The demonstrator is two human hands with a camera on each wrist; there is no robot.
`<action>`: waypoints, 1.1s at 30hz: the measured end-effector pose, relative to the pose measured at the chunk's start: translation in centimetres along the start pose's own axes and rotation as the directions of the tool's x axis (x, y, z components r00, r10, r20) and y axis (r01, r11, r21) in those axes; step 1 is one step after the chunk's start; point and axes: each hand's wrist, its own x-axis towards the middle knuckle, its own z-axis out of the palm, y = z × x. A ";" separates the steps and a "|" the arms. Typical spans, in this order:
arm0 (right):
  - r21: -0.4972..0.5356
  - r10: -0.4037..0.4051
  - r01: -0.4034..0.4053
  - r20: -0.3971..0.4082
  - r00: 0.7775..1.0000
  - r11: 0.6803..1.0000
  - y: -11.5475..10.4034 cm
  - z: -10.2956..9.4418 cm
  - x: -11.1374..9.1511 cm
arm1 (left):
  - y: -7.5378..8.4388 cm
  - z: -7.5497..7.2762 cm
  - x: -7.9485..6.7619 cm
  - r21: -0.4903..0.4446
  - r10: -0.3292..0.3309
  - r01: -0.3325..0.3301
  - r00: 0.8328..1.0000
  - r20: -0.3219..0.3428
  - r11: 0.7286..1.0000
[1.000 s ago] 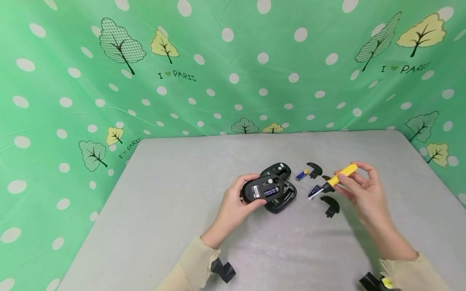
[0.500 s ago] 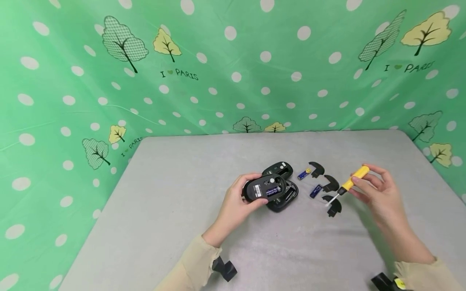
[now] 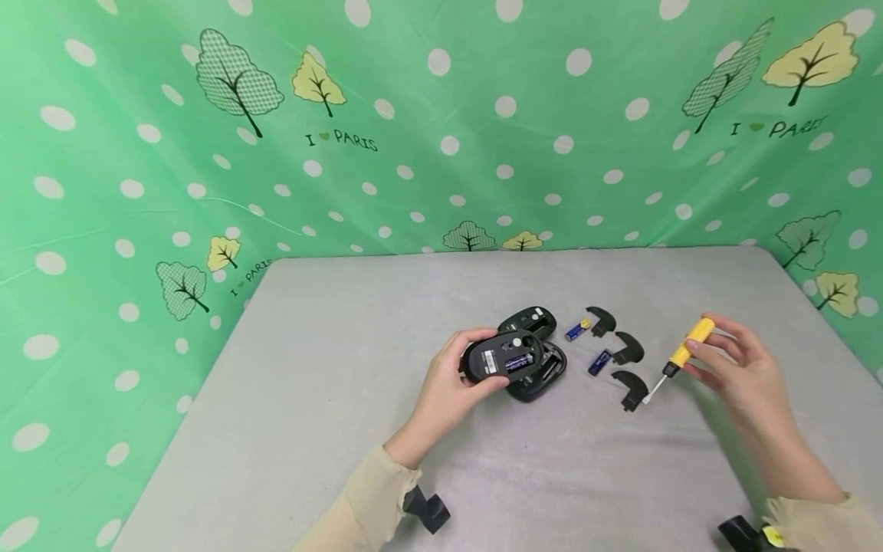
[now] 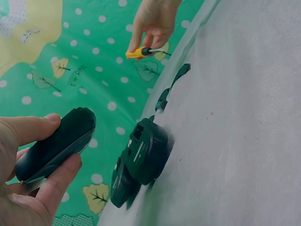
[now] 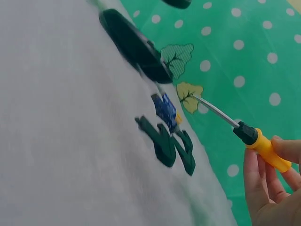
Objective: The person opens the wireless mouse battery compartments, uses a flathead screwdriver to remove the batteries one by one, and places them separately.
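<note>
My left hand (image 3: pixel 444 379) grips a black computer mouse (image 3: pixel 491 359), its underside turned up and a blue battery (image 3: pixel 519 362) seated in its bay. The left wrist view shows thumb and fingers along the edges of this mouse (image 4: pixel 59 141). Two more black mice lie on the table beside it, one behind (image 3: pixel 541 318) and one in front (image 3: pixel 541 381), both with bays exposed. In my right hand (image 3: pixel 748 376) is a yellow-handled screwdriver (image 3: pixel 691 343), pinched by the handle, its shaft slanting down to the left. In the head view its tip overlaps the edge of the nearest black cover (image 3: pixel 629 389).
Two other black covers, one in the middle (image 3: pixel 628 349) and one at the back (image 3: pixel 602 320), lie right of the mice. Near them are a blue-and-yellow battery (image 3: pixel 578 330) and a dark blue battery (image 3: pixel 599 362). A green dotted curtain (image 3: pixel 414 115) hangs behind the grey table (image 3: pixel 310 383).
My right hand has drawn the screwdriver to the right, away from the dark blue battery and past the covers. The left hand keeps holding the mouse in about the same place.
</note>
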 end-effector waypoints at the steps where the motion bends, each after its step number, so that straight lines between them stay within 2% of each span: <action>1: -0.021 0.007 -0.007 -0.005 1.000 1.000 0.0 -0.1 0.0 | 0.0 0.0 0.0 -0.001 0.003 -0.003 1.000 0.000 1.000; 8: -0.176 0.058 -0.060 -0.013 0.998 0.983 -0.1 -1.2 0.0 | 0.0 -0.1 0.1 0.010 -0.005 0.005 1.000 0.008 1.000; 13: -0.313 0.096 -0.093 -0.006 0.995 0.945 0.2 -1.8 0.2 | -0.1 -0.1 0.1 0.018 -0.006 0.005 1.000 0.010 1.000; 15: -0.428 0.107 -0.099 -0.005 0.994 0.898 0.3 -2.0 0.3 | -0.1 -0.1 0.1 0.021 -0.004 0.004 1.000 0.010 1.000; 18: -0.597 0.112 -0.089 0.001 0.994 0.798 0.5 -2.3 0.6 | -0.2 0.0 0.1 0.022 -0.007 0.007 1.000 0.010 1.000; 19: -0.641 0.113 -0.083 0.006 0.994 0.763 0.6 -2.4 0.6 | -0.2 0.0 0.0 0.019 -0.008 0.008 1.000 0.009 1.000; 21: -0.692 0.114 -0.078 0.006 0.994 0.718 0.8 -2.5 0.8 | -0.2 0.0 0.0 0.015 -0.017 0.017 1.000 0.009 1.000; 29: -0.797 0.147 -0.090 -0.001 0.989 0.597 1.1 -2.7 1.3 | -0.2 -0.1 0.0 0.006 -0.020 0.020 1.000 0.008 1.000; 33: -0.804 0.172 -0.101 0.002 0.985 0.585 1.1 -2.8 1.4 | -0.2 -0.1 -0.1 0.009 -0.017 0.017 1.000 0.005 1.000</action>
